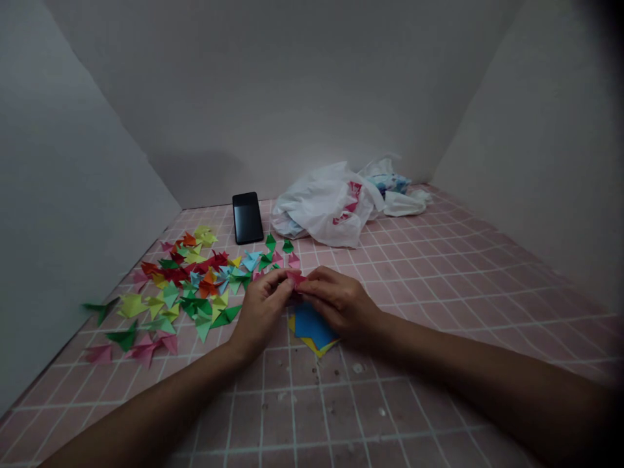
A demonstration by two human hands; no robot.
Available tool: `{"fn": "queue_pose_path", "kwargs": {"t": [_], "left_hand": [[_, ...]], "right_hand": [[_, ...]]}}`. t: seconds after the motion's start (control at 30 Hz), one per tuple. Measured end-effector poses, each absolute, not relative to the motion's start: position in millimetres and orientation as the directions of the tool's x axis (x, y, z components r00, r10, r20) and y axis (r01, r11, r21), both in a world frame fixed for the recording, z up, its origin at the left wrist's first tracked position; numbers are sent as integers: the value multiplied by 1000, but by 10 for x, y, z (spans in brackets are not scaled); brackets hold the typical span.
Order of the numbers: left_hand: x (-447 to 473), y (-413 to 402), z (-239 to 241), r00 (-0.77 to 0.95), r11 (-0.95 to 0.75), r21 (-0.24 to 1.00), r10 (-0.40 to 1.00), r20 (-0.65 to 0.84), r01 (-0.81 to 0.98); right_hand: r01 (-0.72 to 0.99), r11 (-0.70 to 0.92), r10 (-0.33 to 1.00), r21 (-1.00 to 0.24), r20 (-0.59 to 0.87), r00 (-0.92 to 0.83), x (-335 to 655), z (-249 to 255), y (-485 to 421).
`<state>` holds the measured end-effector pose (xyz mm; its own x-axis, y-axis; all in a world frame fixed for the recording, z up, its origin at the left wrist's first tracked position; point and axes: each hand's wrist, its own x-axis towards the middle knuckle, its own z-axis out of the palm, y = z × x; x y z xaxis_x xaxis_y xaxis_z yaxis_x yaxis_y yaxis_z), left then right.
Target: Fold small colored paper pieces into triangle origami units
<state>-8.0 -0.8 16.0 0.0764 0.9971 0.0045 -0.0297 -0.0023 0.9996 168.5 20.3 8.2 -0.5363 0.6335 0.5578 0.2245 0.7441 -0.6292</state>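
Observation:
Between my two hands is a small folded piece of pink paper (295, 278). My left hand (263, 305) pinches it from the left with thumb and fingers. From the right, the fingertips of my right hand (341, 302) close on the same piece, hiding part of its shape. Just below it lies a small stack of square paper, a blue sheet (313, 327) on top and yellow sheet (312, 348) edges showing beneath. Left of my left hand spread many folded paper cranes, among them a green crane (197, 305) and a red crane (214, 262).
A black phone (247, 218) leans upright behind the cranes. Crumpled white plastic bags (326, 201) with red print lie at the back, a blue-patterned bundle (387, 181) beside them. Pale walls (292, 97) enclose the pink checked surface (439, 273) on the left, back and right.

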Motion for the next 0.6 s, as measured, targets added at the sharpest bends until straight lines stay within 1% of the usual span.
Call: {"fn": "queue_pose_path", "kwargs": {"t": [0.13, 0.2, 0.23, 0.3, 0.37, 0.4, 0.43, 0.5, 0.6], "left_hand": [[-76, -4, 188, 59, 11, 999, 998, -8, -43], [-73, -1, 212, 39, 9, 999, 999, -8, -44], [-71, 0, 223, 33, 12, 999, 999, -10, -42], [-65, 3, 240, 28, 15, 1000, 1000, -14, -23], [-58, 6, 243, 33, 14, 1000, 999, -14, -1], [-55, 7, 238, 40, 14, 1000, 999, -14, 6], [-53, 8, 229, 45, 16, 1000, 999, -16, 8], [-52, 9, 207, 58, 19, 1000, 998, -20, 18], [-58, 4, 183, 58, -11, 998, 998, 8, 63]], "right_hand": [[323, 812, 572, -487, 551, -607, 1680, 71, 171], [306, 831, 546, -464, 579, -605, 1690, 89, 157], [282, 824, 554, -491, 595, -582, 1697, 104, 155], [238, 742, 649, -627, 583, -488, 1711, 139, 166], [207, 550, 810, -809, 457, -366, 1719, 176, 199], [172, 441, 870, -881, 373, -323, 1718, 190, 220], [129, 350, 901, -928, 295, -316, 1714, 200, 241], [57, 224, 917, -973, 190, -352, 1698, 208, 273], [8, 157, 902, -988, 140, -409, 1670, 203, 281]]}}
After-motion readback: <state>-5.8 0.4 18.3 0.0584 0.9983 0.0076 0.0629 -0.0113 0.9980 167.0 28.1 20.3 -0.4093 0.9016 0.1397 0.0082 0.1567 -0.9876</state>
